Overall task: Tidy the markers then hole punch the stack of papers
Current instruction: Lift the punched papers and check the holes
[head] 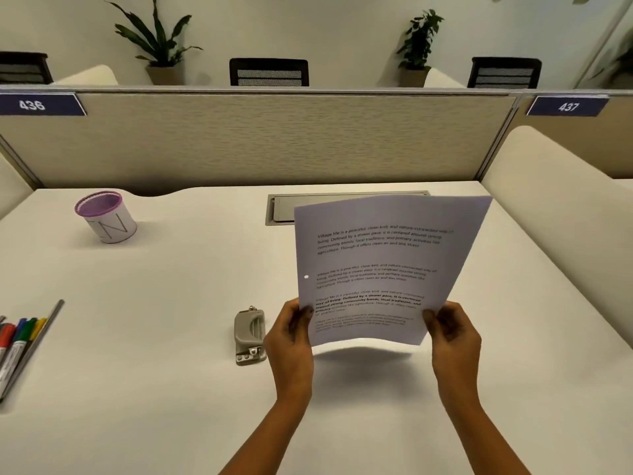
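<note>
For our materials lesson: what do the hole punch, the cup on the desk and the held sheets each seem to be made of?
Hole punch: looks like metal, dull grey, with small shiny screws at its near end.
Cup: hard to tell; purple rim with what may be a fine mesh look, and a white, paper-like wrap outside.
Sheets: thin printed paper, matte; they bow at the bottom edge between both hands.

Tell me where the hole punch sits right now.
In the head view, the hole punch rests on the white desk, just left of the left hand gripping the papers.
</note>
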